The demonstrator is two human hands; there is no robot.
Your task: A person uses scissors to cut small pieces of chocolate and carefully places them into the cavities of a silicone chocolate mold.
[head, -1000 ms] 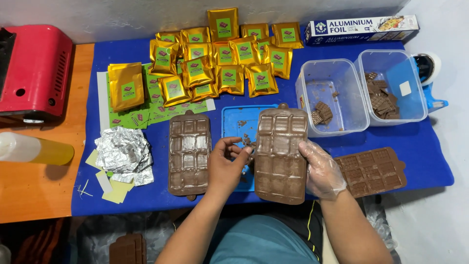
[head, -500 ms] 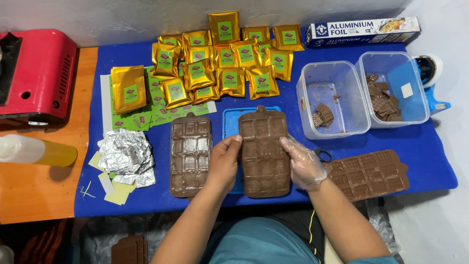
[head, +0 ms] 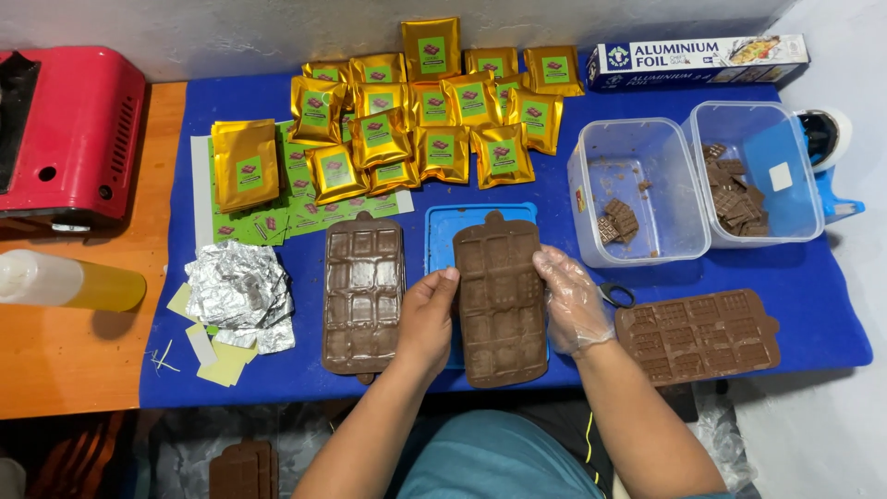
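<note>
Brown mould (head: 499, 310) gripped by both hands' fingers; 2nd mould (head: 362, 291) left, tubs (head: 637, 199) right.

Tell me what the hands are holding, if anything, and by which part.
Both hands hold one brown chocolate mould by its long side edges: the bare left hand on its left edge, the gloved right hand on its right, above the blue lid.

Likely small home chocolate-packing workshop: brown moulds (head: 362, 296), gold pouches (head: 431, 129), foil box (head: 698, 61).

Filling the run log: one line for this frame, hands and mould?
left hand: grips brown mould left edge | right hand: gloved, grips right edge | mould: over blue tray
</note>
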